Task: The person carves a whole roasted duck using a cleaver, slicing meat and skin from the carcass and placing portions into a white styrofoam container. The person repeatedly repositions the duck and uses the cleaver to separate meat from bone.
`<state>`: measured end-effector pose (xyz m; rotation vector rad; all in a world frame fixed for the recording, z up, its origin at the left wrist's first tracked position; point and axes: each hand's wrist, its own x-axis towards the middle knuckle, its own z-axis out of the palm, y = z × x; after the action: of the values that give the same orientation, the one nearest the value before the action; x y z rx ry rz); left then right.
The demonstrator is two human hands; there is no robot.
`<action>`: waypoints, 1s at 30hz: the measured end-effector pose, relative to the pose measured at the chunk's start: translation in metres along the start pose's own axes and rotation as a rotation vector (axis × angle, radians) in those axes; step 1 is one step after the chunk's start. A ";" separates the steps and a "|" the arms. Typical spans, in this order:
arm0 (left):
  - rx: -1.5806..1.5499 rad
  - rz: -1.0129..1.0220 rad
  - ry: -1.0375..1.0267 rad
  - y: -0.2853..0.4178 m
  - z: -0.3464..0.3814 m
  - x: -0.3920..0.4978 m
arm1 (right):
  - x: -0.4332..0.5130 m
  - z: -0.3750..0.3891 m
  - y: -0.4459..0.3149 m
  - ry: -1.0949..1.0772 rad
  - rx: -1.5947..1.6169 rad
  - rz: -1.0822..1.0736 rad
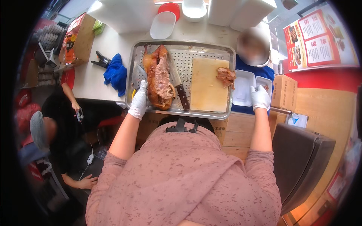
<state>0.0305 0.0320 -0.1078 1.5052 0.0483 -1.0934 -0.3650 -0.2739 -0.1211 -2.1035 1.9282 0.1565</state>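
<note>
A partly carved roast duck (159, 77) lies lengthwise in a perforated metal tray (181, 113). My left hand (139, 101), in a white glove, is at the tray's left side beside the duck. Its fingers are partly hidden, and a yellow handle (133, 93) shows next to them. A knife with a dark riveted handle (182, 97) rests right of the duck. Sliced meat (226, 76) sits at the right edge of a cutting board (209, 93). My gloved right hand (260, 98) is over a small white container (268, 81) with a few meat bits; its fingertips are hidden.
Another white container (243, 87) stands on blue cloth beside a metal bowl (265, 59) with blurred contents. Left of the tray are a crumpled blue cloth (116, 73) and a black clamp (100, 60). A seated person (53, 132) holds a phone at left. A cardboard box (285, 91) stands right.
</note>
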 end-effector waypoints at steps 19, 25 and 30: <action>0.179 0.258 -0.279 0.032 0.029 -0.059 | -0.129 0.010 -0.259 -1.266 1.375 -0.209; -0.445 -0.273 -0.318 0.022 0.031 -0.018 | -0.130 0.020 -0.231 -1.467 1.695 0.082; -0.593 -0.238 -0.527 0.004 0.053 0.010 | -0.144 0.017 -0.246 -1.143 1.388 -0.042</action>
<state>0.0073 -0.0169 -0.1026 0.6687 0.1724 -1.4803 -0.1342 -0.1143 -0.0662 -0.7410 0.7648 -0.0213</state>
